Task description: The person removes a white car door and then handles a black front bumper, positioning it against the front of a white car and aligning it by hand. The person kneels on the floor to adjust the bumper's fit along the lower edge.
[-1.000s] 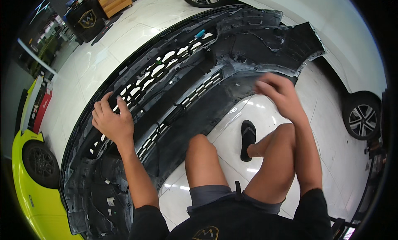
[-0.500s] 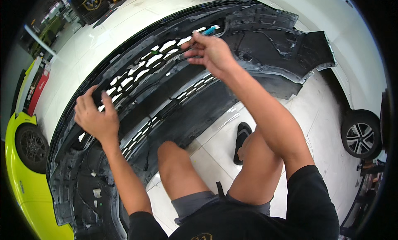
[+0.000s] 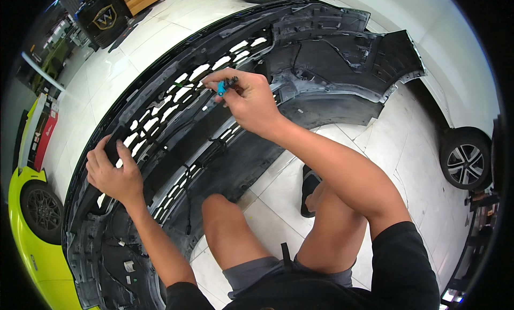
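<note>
A black car bumper (image 3: 321, 53) lies with its inner side up across the floor in front of me, its honeycomb grille (image 3: 152, 114) showing. My left hand (image 3: 115, 168) curls around a dark flat rectangular piece (image 3: 114, 144) at the grille's left end. Whether that piece is loose or part of the bumper I cannot tell. Over the middle of the grille, my right hand (image 3: 243, 96) has its fingers bent round a small teal and black piece (image 3: 223, 88). Its exact kind is not clear.
White car bodywork (image 3: 455, 58) stands at the right, with a wheel (image 3: 465, 163) below it. A lime-green car (image 3: 40, 262) is at the left edge. Farther back stands a black barrel-like container (image 3: 101, 18). Beneath the bumper are my bare knees and one dark shoe (image 3: 310, 191).
My right hand has come left and nearer with the teal and black piece, which now shows more fully. My view has shifted slightly; the left hand stays at the dark piece.
</note>
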Demonstrator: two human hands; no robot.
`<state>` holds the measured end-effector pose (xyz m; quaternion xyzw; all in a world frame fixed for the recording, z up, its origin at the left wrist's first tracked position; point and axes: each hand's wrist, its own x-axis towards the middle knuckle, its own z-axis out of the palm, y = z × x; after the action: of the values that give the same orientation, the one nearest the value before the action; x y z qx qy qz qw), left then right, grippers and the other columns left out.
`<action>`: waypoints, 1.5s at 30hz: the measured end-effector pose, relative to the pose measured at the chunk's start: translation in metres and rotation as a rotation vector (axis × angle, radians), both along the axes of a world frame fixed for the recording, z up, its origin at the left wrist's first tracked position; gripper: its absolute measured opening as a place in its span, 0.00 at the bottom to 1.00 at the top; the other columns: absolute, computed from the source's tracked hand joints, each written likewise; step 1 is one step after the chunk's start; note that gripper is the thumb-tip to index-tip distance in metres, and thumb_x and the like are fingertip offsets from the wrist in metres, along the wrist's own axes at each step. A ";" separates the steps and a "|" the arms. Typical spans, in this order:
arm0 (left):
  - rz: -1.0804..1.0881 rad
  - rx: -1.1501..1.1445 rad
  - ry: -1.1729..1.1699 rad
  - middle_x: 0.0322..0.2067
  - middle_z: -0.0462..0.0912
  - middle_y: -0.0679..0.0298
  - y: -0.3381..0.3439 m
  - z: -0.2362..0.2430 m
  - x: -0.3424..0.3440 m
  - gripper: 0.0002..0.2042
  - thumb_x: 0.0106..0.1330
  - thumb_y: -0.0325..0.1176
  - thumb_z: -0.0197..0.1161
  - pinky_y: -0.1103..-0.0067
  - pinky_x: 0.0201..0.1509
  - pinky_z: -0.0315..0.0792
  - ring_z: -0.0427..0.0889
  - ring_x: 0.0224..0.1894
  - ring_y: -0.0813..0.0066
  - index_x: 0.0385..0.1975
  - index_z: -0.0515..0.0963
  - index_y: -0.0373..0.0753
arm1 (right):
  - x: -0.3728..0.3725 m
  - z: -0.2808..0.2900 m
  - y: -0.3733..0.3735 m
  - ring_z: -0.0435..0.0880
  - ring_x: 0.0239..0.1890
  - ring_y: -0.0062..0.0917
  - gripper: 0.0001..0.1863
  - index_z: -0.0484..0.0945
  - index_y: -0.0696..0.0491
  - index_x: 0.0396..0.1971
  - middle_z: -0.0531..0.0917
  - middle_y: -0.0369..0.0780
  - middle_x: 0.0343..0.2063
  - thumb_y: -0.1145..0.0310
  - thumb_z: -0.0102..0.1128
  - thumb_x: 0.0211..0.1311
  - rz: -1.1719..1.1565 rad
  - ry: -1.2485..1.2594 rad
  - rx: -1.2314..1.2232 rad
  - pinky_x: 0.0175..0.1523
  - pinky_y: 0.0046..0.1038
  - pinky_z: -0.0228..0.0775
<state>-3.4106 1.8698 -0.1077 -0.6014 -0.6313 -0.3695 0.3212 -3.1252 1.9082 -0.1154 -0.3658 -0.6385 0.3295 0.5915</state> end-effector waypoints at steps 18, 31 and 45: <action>0.008 0.017 0.004 0.36 0.79 0.66 -0.002 -0.001 -0.003 0.12 0.62 0.43 0.62 0.68 0.51 0.64 0.77 0.42 0.65 0.41 0.81 0.46 | 0.007 -0.009 -0.016 0.85 0.45 0.28 0.25 0.81 0.59 0.43 0.86 0.44 0.41 0.91 0.46 0.46 0.063 -0.276 0.160 0.53 0.26 0.76; -0.036 0.089 0.016 0.34 0.77 0.67 0.000 -0.004 -0.006 0.12 0.58 0.43 0.63 0.69 0.48 0.63 0.77 0.41 0.64 0.39 0.81 0.48 | 0.015 -0.007 -0.001 0.82 0.37 0.22 0.27 0.70 0.58 0.54 0.83 0.44 0.43 0.47 0.43 0.74 0.119 0.278 -0.468 0.41 0.25 0.73; -0.065 0.058 -0.016 0.35 0.78 0.68 -0.003 -0.005 -0.009 0.13 0.58 0.43 0.63 0.69 0.51 0.63 0.76 0.40 0.66 0.40 0.81 0.47 | -0.013 -0.026 0.019 0.82 0.36 0.25 0.34 0.72 0.59 0.53 0.83 0.44 0.39 0.44 0.26 0.76 0.296 0.226 -0.707 0.43 0.29 0.75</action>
<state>-3.4201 1.8673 -0.1122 -0.6089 -0.6031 -0.4029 0.3213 -3.1380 1.9272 -0.1419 -0.4123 -0.4625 0.6490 0.4415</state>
